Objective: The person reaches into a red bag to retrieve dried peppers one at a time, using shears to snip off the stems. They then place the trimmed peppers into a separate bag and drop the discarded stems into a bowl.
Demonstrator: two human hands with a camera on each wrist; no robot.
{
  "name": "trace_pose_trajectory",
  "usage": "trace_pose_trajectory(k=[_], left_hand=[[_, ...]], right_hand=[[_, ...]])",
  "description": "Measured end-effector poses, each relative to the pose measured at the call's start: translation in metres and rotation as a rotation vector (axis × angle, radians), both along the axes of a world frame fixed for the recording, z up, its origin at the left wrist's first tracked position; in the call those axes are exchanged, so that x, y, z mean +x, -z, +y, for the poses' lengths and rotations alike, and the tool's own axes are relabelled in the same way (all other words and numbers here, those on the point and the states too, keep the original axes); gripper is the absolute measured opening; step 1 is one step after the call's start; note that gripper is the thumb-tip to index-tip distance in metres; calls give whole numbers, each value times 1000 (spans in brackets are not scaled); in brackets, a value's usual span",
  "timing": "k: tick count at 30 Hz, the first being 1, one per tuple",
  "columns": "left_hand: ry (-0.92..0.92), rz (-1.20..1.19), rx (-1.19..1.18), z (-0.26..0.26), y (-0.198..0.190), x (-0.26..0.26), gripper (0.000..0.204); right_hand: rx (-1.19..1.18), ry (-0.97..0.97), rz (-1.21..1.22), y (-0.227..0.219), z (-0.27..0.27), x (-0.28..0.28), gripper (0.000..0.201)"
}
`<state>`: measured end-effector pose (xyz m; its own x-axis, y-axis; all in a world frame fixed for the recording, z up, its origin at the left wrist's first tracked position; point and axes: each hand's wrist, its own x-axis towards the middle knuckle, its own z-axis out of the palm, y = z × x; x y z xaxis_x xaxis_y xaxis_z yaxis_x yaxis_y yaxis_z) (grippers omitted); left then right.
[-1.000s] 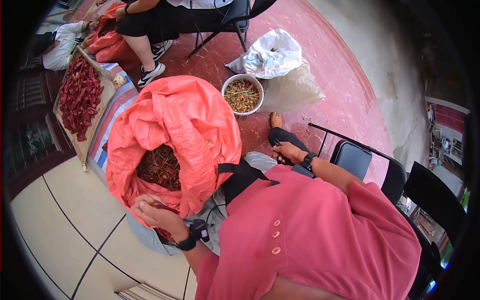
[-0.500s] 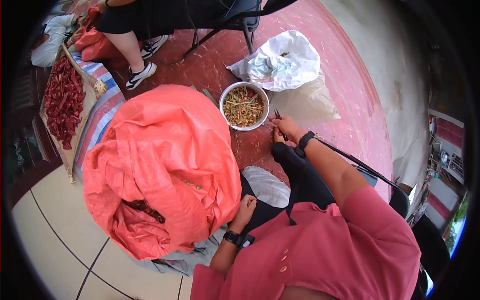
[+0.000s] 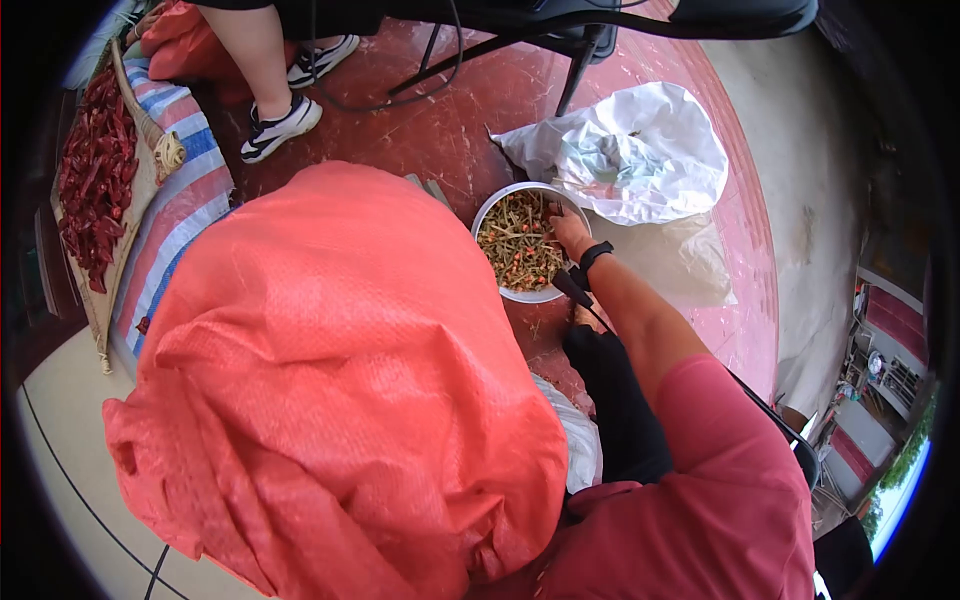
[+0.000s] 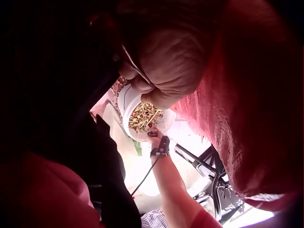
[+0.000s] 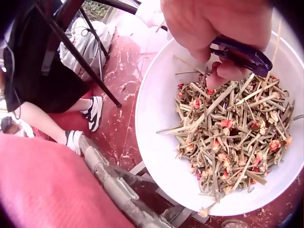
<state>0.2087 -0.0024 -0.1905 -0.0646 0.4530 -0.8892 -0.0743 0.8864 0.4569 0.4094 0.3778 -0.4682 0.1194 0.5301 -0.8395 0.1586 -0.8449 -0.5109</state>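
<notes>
My right hand (image 3: 571, 232) is inside the rim of a white bucket (image 3: 484, 262), over a heap of dry chili stems with red bits (image 5: 228, 137). In the right wrist view its fingers curl round small scissors with dark blue handles (image 5: 244, 54), just above the stems. A big red woven sack (image 3: 340, 330) bulges before me and hides my left hand in the head view. In the left wrist view the left hand (image 4: 173, 61) is dim, fingers bent, with a thin shiny edge along them; I cannot tell whether it holds something.
White plastic bags (image 3: 650, 150) lie just beyond the bucket. Dried red chilies (image 3: 98, 180) fill a woven tray (image 3: 115, 265) on a striped sheet (image 3: 190, 160) at left. Another person's legs (image 3: 250, 60) and a black chair (image 3: 575, 50) stand at the far side.
My right hand has moved from beside my knee to inside the bucket, scissors in it. My left hand left the sack's mouth for my lap and is now hidden. The head view has shifted.
</notes>
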Motion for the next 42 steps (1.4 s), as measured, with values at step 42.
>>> trace_pose_trajectory(k=[42], left_hand=[[-137, 267, 750, -94, -250, -118, 49]], right_hand=[[1256, -342, 888, -733, -231, -257, 43]])
